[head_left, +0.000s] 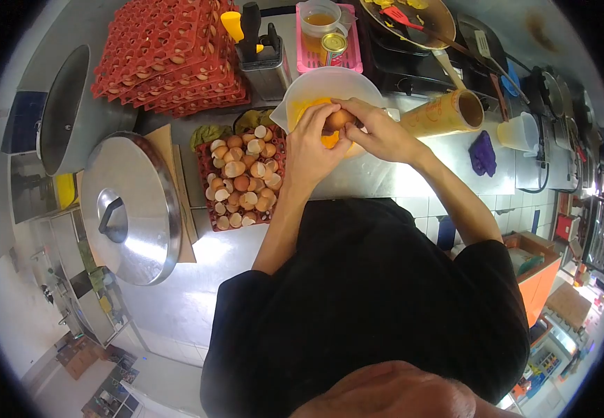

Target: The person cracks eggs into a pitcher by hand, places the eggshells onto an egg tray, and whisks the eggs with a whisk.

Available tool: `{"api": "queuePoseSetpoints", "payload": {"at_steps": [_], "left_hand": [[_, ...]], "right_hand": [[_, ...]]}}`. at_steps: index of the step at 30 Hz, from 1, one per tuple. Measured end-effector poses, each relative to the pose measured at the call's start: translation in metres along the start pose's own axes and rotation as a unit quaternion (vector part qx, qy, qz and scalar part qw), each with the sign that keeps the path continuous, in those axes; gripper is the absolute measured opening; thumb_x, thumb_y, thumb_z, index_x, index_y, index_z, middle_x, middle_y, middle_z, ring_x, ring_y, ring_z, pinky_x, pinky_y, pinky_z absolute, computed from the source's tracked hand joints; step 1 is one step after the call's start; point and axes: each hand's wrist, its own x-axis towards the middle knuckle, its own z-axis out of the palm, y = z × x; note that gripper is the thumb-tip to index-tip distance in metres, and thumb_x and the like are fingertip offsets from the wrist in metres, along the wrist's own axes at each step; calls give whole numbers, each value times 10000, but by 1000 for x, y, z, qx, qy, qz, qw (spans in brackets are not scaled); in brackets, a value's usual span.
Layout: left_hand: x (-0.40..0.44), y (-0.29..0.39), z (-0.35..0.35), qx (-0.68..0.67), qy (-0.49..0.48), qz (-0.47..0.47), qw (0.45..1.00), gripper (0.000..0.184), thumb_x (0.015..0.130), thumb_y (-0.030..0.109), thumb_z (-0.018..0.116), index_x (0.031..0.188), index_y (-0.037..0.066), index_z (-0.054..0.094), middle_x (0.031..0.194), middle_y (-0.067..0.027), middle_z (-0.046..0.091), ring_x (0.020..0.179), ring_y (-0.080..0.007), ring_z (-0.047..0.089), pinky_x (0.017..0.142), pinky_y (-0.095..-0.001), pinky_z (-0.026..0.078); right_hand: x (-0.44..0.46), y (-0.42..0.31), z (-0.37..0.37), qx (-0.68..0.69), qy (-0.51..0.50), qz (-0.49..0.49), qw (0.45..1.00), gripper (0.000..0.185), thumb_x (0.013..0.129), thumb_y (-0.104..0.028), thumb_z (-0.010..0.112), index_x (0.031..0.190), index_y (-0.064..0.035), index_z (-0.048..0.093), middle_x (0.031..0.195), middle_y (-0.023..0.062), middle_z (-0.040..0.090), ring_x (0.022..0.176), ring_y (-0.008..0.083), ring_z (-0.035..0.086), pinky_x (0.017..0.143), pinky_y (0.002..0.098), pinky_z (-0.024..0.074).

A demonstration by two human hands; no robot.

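Between both hands a brown egg (340, 120) is held over a translucent plastic pitcher (333, 78), which has yellow-orange egg inside. My left hand (314, 136) curls its fingers round the egg's left side. From the right, my right hand (378, 132) grips the same egg with its fingertips. Whether the shell is cracked is hidden by the fingers. Left of my left forearm, a red egg tray (211, 202) is heaped with broken brown eggshells (242, 182).
Stacked red egg trays (162, 49) stand at the back left, beside a knife holder (265, 73). A large steel lid (131, 209) leans at the left. Back right are a frying pan (441, 17) on a stove, a cardboard-like tube (441, 115) and a purple cloth (482, 153).
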Motion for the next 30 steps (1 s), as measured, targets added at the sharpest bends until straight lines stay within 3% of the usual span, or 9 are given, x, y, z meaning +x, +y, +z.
{"api": "queuePoseSetpoints", "payload": {"at_steps": [10,14,17,23,25,26,27,29,30], "left_hand": [[-3,1,4,18,29,9,999,437,862,66,818,1288,18,736,1240,-168,779,1052,-331,796,887,-401,656],[-2,-3,-1,8,4,-1,1000,432,866,92,790,1289,28,726,1252,-161,758,1061,-358,790,888,-452,666],[4,1,-10,50,-19,28,998,424,860,85,782,1280,53,732,1256,-129,757,1038,-347,787,873,-442,663],[13,1,-23,132,-54,105,984,411,866,99,778,1275,137,753,1311,-21,741,991,-285,789,817,-413,655],[9,2,-18,143,-42,94,984,367,879,113,775,1244,149,754,1341,-21,720,987,-283,787,799,-407,654],[5,-1,-15,138,-51,95,984,344,890,129,774,1232,150,745,1343,-25,707,1015,-282,777,811,-421,649],[-1,-6,-10,139,-55,87,985,322,900,145,773,1220,152,737,1345,-29,694,1044,-282,768,823,-435,644],[-12,-15,1,72,-14,64,995,283,931,154,747,1212,141,715,1288,-50,699,1120,-293,742,869,-475,627],[-26,-16,-14,56,1,8,998,293,936,149,740,1228,141,711,1281,-56,697,1137,-301,734,889,-480,621]], "right_hand": [[6,4,-4,-18,-21,-20,999,522,1008,-125,649,1492,60,585,1322,274,684,1176,436,705,1015,472,574],[3,-3,-8,-62,-23,-9,998,527,1011,-106,654,1510,50,581,1336,239,673,1201,433,696,1021,484,579],[1,-9,-11,-181,22,-99,978,523,996,-63,646,1511,19,599,1348,200,663,1228,411,690,1024,484,587],[0,-9,-18,-331,88,-157,926,461,965,-41,621,1422,0,671,1370,183,671,1276,373,673,1068,461,575],[-3,11,-15,-376,125,-148,906,441,960,-42,624,1395,-9,691,1398,193,681,1292,383,661,1105,470,555],[-7,21,-10,-381,143,-86,910,442,960,-16,636,1397,-32,697,1420,202,687,1307,397,656,1123,468,546],[-5,4,-15,-405,114,-102,902,427,1002,4,620,1419,-40,699,1423,211,680,1314,412,651,1129,460,543],[-5,17,-8,-255,143,-41,955,488,969,68,706,1442,-50,714,1356,183,687,1261,345,690,1058,427,589],[-3,16,-11,-287,150,-74,943,518,920,64,792,1424,-38,724,1299,150,699,1209,285,712,1021,381,597]]}}
